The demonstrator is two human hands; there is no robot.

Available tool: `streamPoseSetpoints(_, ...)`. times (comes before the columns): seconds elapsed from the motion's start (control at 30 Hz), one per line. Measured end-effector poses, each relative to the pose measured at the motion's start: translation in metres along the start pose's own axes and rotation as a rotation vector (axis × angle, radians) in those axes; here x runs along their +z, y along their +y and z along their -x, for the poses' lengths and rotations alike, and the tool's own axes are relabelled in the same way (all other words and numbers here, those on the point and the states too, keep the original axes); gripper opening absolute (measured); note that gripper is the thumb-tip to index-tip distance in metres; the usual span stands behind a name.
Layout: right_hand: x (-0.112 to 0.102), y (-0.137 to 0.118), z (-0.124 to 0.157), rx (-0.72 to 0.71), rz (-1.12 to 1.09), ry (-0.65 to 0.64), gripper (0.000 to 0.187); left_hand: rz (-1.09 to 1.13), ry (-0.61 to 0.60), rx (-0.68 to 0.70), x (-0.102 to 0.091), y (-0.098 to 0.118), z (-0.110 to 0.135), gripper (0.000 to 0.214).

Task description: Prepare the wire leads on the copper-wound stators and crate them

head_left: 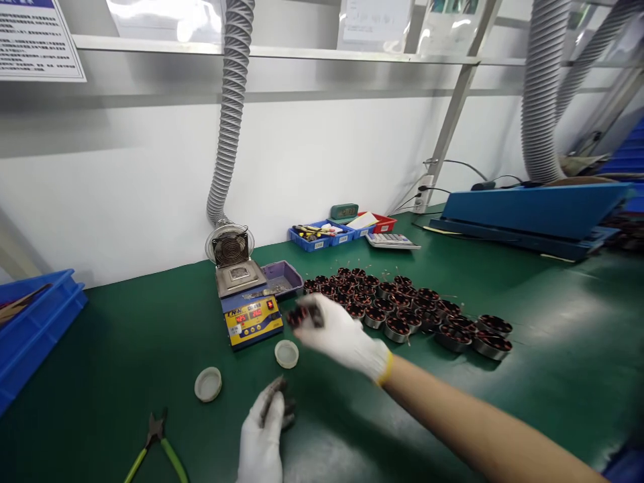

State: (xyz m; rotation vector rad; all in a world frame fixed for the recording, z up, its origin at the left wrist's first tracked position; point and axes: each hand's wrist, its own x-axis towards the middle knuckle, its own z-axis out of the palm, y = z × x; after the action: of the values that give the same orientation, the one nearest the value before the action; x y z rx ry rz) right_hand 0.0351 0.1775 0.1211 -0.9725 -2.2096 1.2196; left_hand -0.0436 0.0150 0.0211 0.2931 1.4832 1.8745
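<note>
My right hand (329, 330), in a white glove with a yellow cuff, grips a dark, round copper-wound motor stator (305, 316), blurred by motion. It is above the table, just right of a yellow-and-blue solder pot (253, 320) with lit red digits. Nearer to me, my left hand (266, 426) is gloved in white with dark, soiled fingertips. Its fingers are loosely bent, with the thumb apart, and no object shows in it. Two small round whitish dishes, one (286, 353) and another (208, 384), lie close by. Rows of similar stators (397, 327) stand right of my right hand.
Green-handled cutters (155, 436) lie at front left, near a blue bin (40, 329). A purple tray (282, 278) sits beside the pot, under a grey extraction hose (231, 114). Behind are blue trays (314, 245), a calculator (392, 241) and a long blue fixture (528, 218).
</note>
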Motion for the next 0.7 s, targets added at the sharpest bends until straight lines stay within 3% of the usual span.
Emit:
streamPoseSetpoints(0.13, -0.006, -0.049, -0.093, -0.113, 0.174, 0.191, 0.049, -0.098, -0.113, -0.081, 0.002, -0.01, -0.005, 0.067)
streamPoseSetpoints(0.2, -0.003, -0.068, -0.128, -0.137, 0.21, 0.21, 0.046, -0.132, -0.16, -0.098, 0.0, -0.015, -0.009, 0.066)
streamPoseSetpoints(0.37, 0.007, -0.088, -0.168, -0.148, 0.21, 0.185, 0.039, -0.098, -0.201, -0.08, -0.003, -0.023, -0.018, 0.071)
streamPoseSetpoints(0.47, 0.007, -0.079, -0.156, -0.147, 0.184, 0.175, 0.04, -0.047, -0.177, -0.102, -0.001, -0.025, -0.021, 0.072)
streamPoseSetpoints(0.57, 0.007, -0.05, -0.113, -0.12, 0.137, 0.12, 0.048, -0.01, -0.105, -0.117, 0.001, -0.025, -0.023, 0.079)
streamPoseSetpoints(0.6, 0.009, -0.037, -0.092, -0.107, 0.099, 0.069, 0.05, 0.005, -0.091, -0.093, 0.002, -0.024, -0.024, 0.082)
streamPoseSetpoints(0.7, 0.016, 0.001, -0.023, -0.005, -0.306, -0.261, 0.049, -0.003, -0.095, 0.03, 0.002, -0.018, -0.02, 0.081)
